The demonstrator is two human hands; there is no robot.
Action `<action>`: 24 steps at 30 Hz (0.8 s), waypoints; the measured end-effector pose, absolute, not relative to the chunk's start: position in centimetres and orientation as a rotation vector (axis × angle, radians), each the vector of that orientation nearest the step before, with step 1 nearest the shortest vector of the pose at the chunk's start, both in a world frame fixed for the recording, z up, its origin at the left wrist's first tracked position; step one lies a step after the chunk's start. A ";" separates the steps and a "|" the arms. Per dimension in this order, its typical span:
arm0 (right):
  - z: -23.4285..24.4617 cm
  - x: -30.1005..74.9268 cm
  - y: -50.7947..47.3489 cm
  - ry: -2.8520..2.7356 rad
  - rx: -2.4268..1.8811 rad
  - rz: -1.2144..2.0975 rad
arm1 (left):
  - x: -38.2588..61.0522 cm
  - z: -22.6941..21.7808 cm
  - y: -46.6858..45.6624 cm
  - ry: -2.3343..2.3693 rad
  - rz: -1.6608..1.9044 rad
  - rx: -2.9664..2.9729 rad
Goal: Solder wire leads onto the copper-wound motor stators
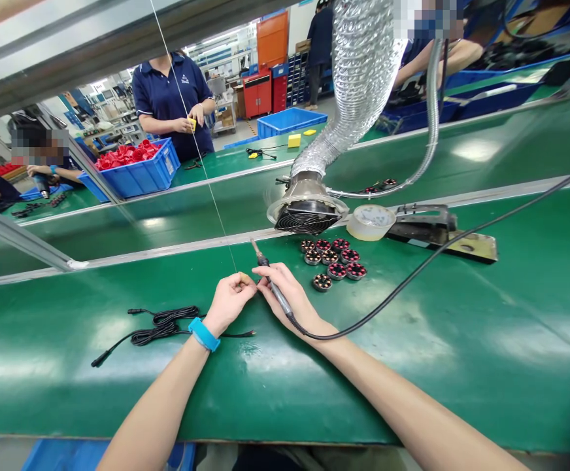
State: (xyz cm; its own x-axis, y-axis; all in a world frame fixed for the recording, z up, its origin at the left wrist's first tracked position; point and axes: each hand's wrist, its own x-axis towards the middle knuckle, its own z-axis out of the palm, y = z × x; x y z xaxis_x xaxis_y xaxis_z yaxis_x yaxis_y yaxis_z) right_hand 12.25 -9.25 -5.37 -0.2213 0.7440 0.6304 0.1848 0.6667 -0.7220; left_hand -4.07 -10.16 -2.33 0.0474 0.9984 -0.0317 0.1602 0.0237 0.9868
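Left hand [229, 301]: thumb and fingers pinched on the lower end of a thin wire [201, 163], mid-bench [412, 366]. Right hand [289, 297]: closed pen-style round the iron [272, 286], tip pointing away, touching the left fingertips. Coils [335, 260]: cluster just beyond the right hand. Cable [162, 324]: coiled, beside the left wrist. Fan [307, 212], tape [370, 222]: far edge.

Stators [335, 260]: on the surface [461, 340], right of my right hand [289, 297].
Cable bundle [165, 325]: left of my left hand [229, 302].
Extractor fan [307, 212]: behind the stators, left of the tape roll [370, 221].
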 end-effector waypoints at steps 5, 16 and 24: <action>-4.8 12.9 -9.1 -1.644 -0.843 0.631 | -4.1 -2.9 -9.5 1.365 1.150 1.312; -3.9 14.1 -9.4 -1.434 -0.982 0.585 | -3.9 -4.0 -8.9 1.457 1.156 1.266; -4.0 14.2 -9.7 -1.467 -0.957 0.639 | -3.9 -4.2 -8.9 1.464 1.182 1.262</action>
